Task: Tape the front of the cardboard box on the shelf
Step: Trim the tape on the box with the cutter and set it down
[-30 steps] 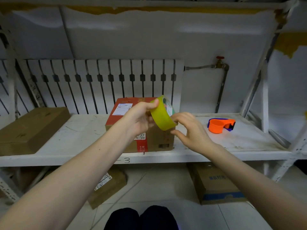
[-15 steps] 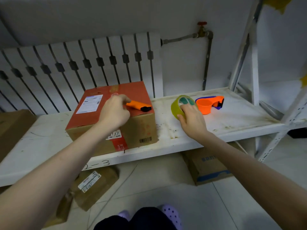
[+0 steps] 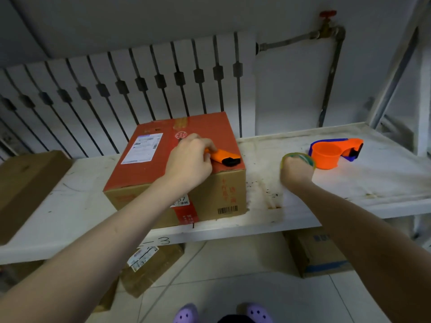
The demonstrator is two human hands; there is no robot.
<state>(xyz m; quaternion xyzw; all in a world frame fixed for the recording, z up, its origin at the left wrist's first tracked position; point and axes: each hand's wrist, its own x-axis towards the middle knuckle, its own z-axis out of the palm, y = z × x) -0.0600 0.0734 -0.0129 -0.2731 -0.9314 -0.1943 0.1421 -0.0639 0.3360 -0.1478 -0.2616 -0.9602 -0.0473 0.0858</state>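
Observation:
A cardboard box (image 3: 149, 169) with a red top and a white shipping label stands on the white shelf (image 3: 349, 183). My left hand (image 3: 190, 163) rests on the box top, closed around an orange utility knife (image 3: 225, 157) whose black end points right. My right hand (image 3: 295, 172) is on the shelf to the right of the box, fingers closed on a yellow-green roll of tape (image 3: 300, 157). The roll sits just left of an orange and blue tape dispenser (image 3: 331, 155).
A flat brown box (image 3: 25, 187) lies at the shelf's left end. Under the shelf, on the tiled floor, are two more cartons (image 3: 151, 266) (image 3: 319, 255). A white radiator (image 3: 130, 94) and a pipe with a red valve (image 3: 327, 16) stand behind.
One second ago both hands held the tape roll in the air before the box. My right hand then brought the roll down onto the shelf by the dispenser; my left hand moved to the knife on the box.

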